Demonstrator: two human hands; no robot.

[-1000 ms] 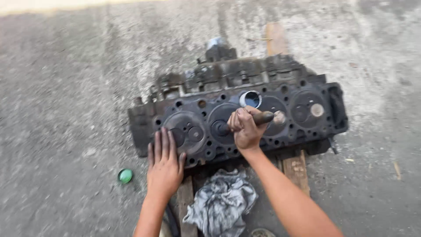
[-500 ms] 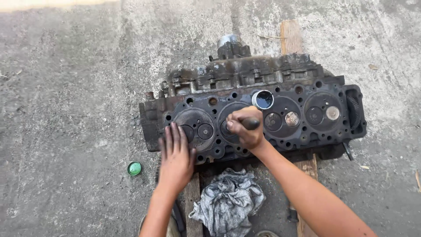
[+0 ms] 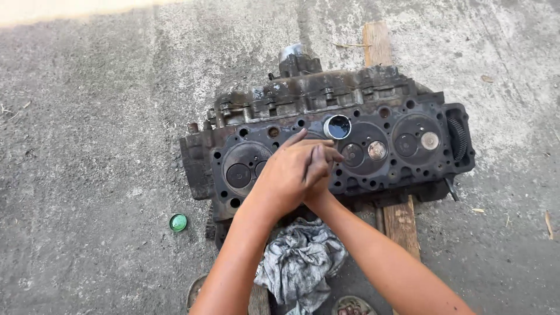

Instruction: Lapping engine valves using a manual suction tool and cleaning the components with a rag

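A dirty, rusty engine cylinder head (image 3: 408,169) lies on the concrete with its valve side up. My left hand (image 3: 286,175) and my right hand (image 3: 321,192) are pressed palm to palm over its second chamber from the left. A thin dark stick tool (image 3: 313,165) is clamped between the palms and mostly hidden. The left hand covers most of the right. A small round open tin of dark paste (image 3: 337,126) stands on the head just beyond my fingertips.
The head rests on wooden planks (image 3: 402,224). A crumpled grey rag (image 3: 300,262) lies under my forearms. A green cap (image 3: 178,222) sits on the concrete to the left. Sandalled feet show at the bottom edge.
My left hand has lifted off the head's left end and joined the right hand, which held the tool alone before. The view has shifted, so the head sits further right.
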